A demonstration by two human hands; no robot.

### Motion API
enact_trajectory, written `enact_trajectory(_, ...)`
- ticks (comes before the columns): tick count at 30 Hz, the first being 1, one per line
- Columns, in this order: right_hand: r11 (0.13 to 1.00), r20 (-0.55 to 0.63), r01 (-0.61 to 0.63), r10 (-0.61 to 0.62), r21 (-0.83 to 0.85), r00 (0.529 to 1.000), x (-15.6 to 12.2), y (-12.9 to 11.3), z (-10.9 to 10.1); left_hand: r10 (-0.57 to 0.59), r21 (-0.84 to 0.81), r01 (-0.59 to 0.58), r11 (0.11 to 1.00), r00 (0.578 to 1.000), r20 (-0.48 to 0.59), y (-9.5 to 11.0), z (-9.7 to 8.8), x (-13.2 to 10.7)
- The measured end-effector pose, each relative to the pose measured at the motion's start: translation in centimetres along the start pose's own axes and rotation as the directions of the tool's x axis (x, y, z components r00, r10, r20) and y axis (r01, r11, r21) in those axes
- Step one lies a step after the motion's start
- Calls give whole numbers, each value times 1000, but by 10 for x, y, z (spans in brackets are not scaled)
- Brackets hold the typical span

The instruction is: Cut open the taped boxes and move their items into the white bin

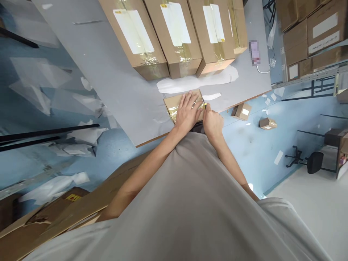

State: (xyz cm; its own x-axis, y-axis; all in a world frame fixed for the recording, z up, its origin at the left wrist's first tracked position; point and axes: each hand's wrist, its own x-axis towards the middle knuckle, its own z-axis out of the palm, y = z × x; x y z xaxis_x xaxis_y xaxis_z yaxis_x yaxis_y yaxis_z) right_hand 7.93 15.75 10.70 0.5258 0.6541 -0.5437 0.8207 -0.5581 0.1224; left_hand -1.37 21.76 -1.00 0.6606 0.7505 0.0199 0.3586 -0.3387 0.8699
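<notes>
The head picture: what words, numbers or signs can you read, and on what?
None can be read.
White, yellow-cornered labels on the row of brown taped cardboard boxes: too blurred.
Yellow sticker with dark marks, lower left: too blurred.
White labels on the brown cardboard boxes stacked at right: too small.
Taped brown cardboard box under the left hand: no lettering seen.
</notes>
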Motion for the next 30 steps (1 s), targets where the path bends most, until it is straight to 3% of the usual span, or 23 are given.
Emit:
enact_trajectory(8,999,22,-46,46,3,999,-7,-2,2,15,42,-15,999,1000,-4,2,5,-2)
enact_trajectory(23,993,59,-115,114,3,992,-26,1,3,2,-27,-1,1000,1000,13,0,5,-3)
enact_trajectory(30,989,101,-148,146,17,984,-35,6,4,53,72,-55,996,998,16,-8,7,-4)
